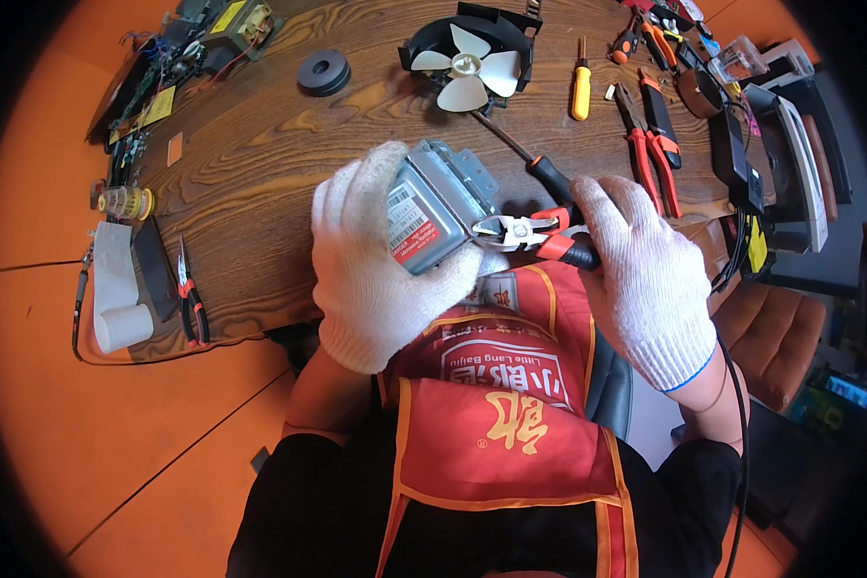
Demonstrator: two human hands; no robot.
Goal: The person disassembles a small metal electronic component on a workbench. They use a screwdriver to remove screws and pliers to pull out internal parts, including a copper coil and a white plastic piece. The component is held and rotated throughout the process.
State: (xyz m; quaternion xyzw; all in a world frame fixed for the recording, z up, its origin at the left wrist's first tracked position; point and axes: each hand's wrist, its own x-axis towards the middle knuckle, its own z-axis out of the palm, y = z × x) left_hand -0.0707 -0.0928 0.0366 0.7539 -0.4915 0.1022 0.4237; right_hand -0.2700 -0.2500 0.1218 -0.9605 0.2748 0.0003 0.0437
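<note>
Okay, left hand (371, 265), white knit glove, fingers curled round a silver metal box (443, 189), thumb along its lower edge; box is held up near the table's front edge, above the red apron (511, 448), tilted, labelled side partly showing. Right hand (643, 275), also gloved, fingers closed on the red-and-black handles of cutting pliers (518, 231); plier tips at the box's right edge, can't tell if they bite metal. Wooden table (250, 173) beyond: fan (465, 65) with pale blades at the far side, dark ring stack (324, 73) left of it, black-handled screwdriver (550, 180) pointing toward the fan, yellow-handled screwdriver (581, 93) right, red-handled pliers (640, 159) further right. Far left, long-nose pliers (192, 303) near a white paper roll (125, 328).
</note>
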